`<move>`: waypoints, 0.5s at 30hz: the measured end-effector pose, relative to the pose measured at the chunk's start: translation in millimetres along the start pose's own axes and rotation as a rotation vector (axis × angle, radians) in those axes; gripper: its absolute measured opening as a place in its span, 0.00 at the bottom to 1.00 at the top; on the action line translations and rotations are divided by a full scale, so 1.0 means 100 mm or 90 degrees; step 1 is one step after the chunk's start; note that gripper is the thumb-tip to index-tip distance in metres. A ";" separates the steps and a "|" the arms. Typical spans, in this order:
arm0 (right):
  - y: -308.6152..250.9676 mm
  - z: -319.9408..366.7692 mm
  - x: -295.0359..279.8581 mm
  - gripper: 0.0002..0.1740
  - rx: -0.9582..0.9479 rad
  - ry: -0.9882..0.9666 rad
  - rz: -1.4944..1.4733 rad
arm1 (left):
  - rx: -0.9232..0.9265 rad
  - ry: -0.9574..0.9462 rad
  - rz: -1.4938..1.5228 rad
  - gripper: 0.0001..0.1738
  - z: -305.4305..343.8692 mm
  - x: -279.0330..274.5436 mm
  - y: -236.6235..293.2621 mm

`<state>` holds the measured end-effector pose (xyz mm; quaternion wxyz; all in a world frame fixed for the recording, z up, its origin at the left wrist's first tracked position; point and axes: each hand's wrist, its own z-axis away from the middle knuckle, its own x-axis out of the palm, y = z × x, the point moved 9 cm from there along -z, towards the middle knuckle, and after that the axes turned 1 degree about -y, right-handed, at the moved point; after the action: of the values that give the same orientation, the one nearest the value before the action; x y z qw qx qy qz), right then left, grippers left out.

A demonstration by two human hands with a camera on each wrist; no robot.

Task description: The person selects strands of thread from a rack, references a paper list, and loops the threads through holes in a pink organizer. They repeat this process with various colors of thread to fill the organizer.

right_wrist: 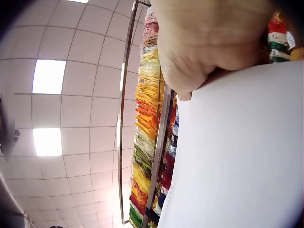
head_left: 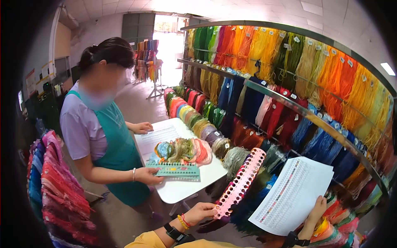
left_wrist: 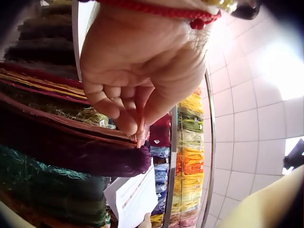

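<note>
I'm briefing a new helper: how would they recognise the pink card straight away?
Find the white table, then the wearer's left hand just below it. The pink card is the long strip pinched there, slanting up and right. Round holes line both long edges; the other holed card is green.

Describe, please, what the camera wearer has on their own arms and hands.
The left hand and the right hand wear no gloves. A yellow sleeve shows on the left arm. The left wrist bears a yellow beaded bracelet, a red cord bracelet with a knot and a black strap; the right wrist has another black strap.
</note>
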<state>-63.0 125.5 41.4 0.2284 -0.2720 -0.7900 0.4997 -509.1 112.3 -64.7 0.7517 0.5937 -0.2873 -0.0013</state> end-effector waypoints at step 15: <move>1.00 -0.65 -0.55 0.11 0.028 0.102 0.155 | -0.003 -0.068 -0.025 0.09 -1.00 0.13 -0.13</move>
<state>39.3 168.0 -28.9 0.2342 -0.3995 -0.7193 0.5179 -450.1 193.0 -83.6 0.7363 0.5966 -0.3156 -0.0482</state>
